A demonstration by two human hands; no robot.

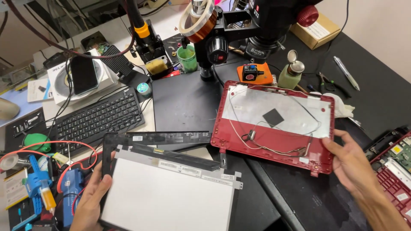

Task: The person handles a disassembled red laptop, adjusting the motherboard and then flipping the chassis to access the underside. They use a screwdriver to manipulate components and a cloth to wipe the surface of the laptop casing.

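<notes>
The red laptop lid cover (277, 128) lies inside-up on the dark counter (376, 98), its long axis running left to right and tilted a little clockwise, so its hinge tabs point toward the person. Its inner face is a dull silver sheet with a small black square near the middle, and thin grey cables loop across it down to the glossy red lower strip.

The right hand (350, 164) is at the cover's lower right corner, fingers spread and only loosely curled, the fingertips touching the red edge rather than clamped round it; whether the thumb is under the rim is hard to tell from this angle.

The flat display panel (171, 194) lies in front of the person, back up, matt white with a dark strip and pale stickers along its top edge, long axis also left to right. A thin black plastic bezel frame (162, 137) sits behind and round its upper left corner. The left hand (90, 201) grips the panel's left edge, thumb on top and fingers curled under.

Behind are a black keyboard (98, 119), a microscope stand (231, 25) and a ring of amber tape (198, 19). A red laptop base (396, 167) lies at far right.
</notes>
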